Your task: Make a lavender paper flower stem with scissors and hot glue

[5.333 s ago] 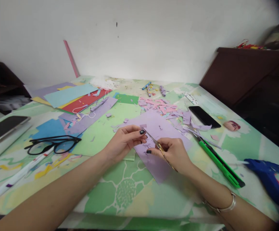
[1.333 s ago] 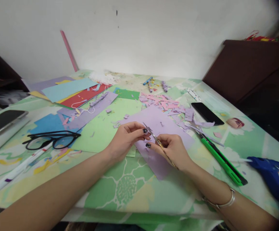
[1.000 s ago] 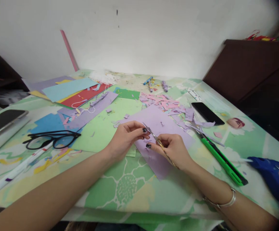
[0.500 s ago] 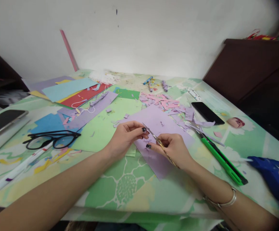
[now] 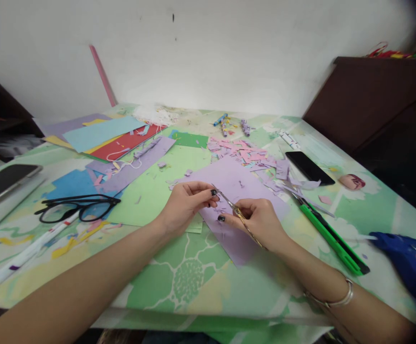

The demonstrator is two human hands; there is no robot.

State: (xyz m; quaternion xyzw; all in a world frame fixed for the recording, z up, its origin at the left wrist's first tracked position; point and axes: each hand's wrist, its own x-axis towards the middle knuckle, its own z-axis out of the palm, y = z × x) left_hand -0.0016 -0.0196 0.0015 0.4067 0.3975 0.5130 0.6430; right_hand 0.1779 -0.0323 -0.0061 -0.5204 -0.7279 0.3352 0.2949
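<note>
In my right hand (image 5: pixel 258 220) are gold-handled tweezers or small scissors (image 5: pixel 243 220), their thin metal tips pointing up and left. My left hand (image 5: pixel 190 206) is pinched at the tips of that tool; what its fingers hold is too small to make out. Both hands are over a sheet of purple paper (image 5: pixel 229 174), with small purple scraps on it between them. Under its left side lies light green paper (image 5: pixel 147 191). Pink and purple cut strips (image 5: pixel 242 152) are heaped just behind the purple sheet.
Black glasses (image 5: pixel 79 209), a white pen (image 5: pixel 25 253) and a phone (image 5: pixel 7 180) lie left. Colored sheets (image 5: pixel 100 134) are stacked at the back left. To the right are another phone (image 5: pixel 310 168), a green cutter (image 5: pixel 332 236) and a blue glue gun (image 5: pixel 401 258).
My left fingertips have shifted very slightly left along with the tool's tips. Everything else stays in place.
</note>
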